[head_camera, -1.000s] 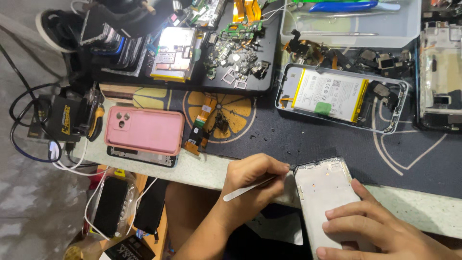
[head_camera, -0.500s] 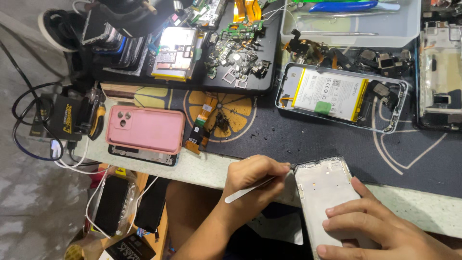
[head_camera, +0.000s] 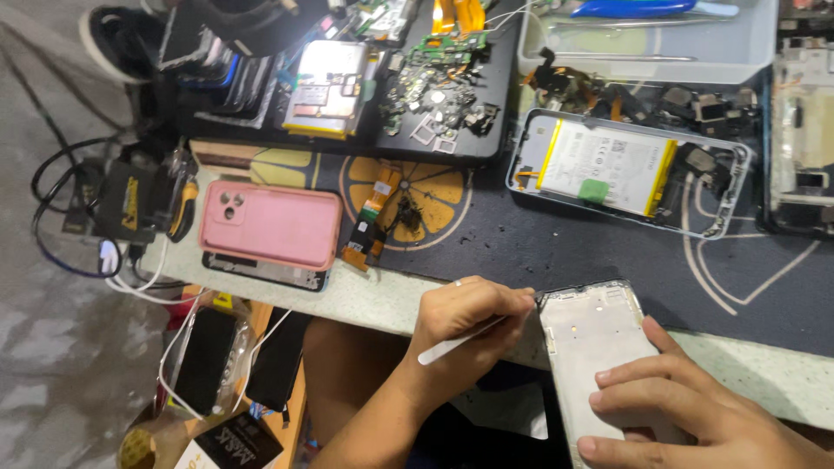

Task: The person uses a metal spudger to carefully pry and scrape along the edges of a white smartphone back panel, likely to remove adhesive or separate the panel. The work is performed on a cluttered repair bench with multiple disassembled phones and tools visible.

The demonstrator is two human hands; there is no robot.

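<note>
While pinned flat by right hand [head_camera: 695, 408], phone frame [head_camera: 599, 347] (left hand [head_camera: 469, 317] gripping white tool [head_camera: 460, 340]).

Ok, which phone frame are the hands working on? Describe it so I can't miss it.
Start from the dark work mat. At its near edge lies a pale grey phone frame, right hand flat on it. Unlike the opened phone farther back, it shows no yellow-edged battery.

A pale workbench [head_camera: 365, 300] carries a dark work mat [head_camera: 556, 252]. On the mat, left of its orange wheel print, lies a pink-cased phone [head_camera: 269, 224]. Right of the print sits an opened phone with its battery showing [head_camera: 621, 169]; above the print, a black tray of small parts [head_camera: 434, 95].
</note>
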